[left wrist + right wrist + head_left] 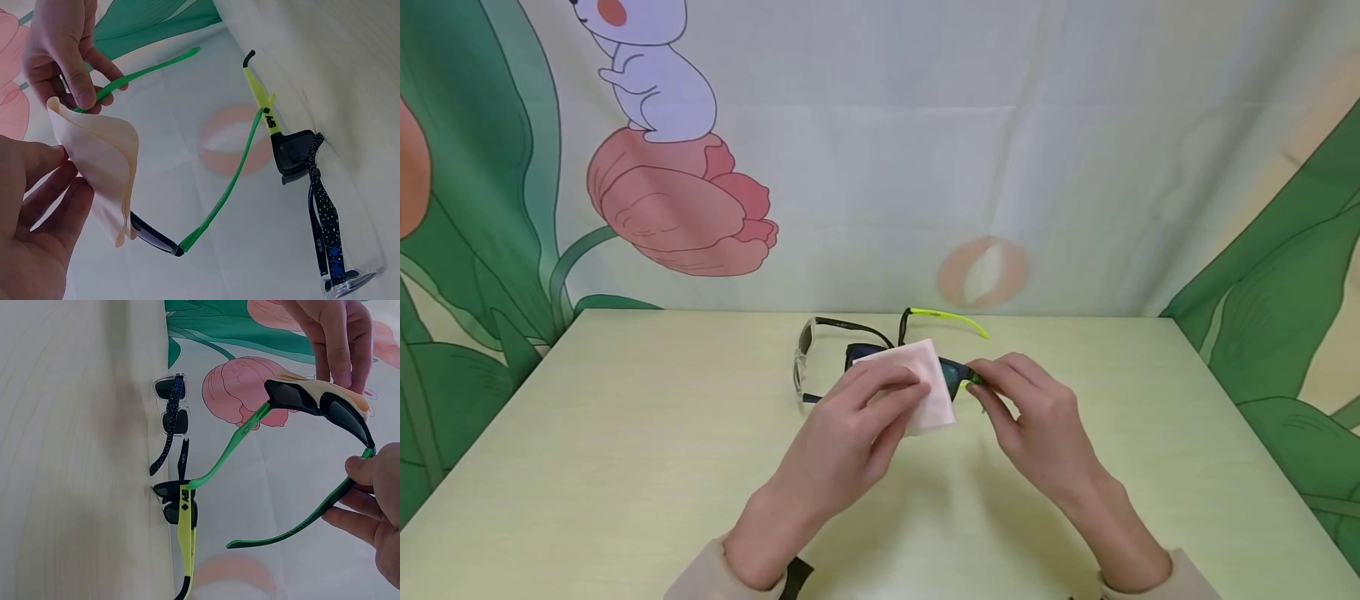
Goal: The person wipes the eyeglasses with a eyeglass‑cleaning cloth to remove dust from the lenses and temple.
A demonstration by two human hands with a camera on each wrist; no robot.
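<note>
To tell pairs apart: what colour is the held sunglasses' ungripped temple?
The temple is green, clearest in right wrist view.

My head feed looks forward and down at the cloth (936,408) from farthest back, with the curtain (865,183) beyond it. My left wrist feed sits closest, left of the cloth, tipped so the table (625,433) runs to its right in picture. My right wrist feed, tipped oppositely, sees the cloth past the green glasses (294,397). Both wrist views share cloth, green glasses and curtain.
</note>
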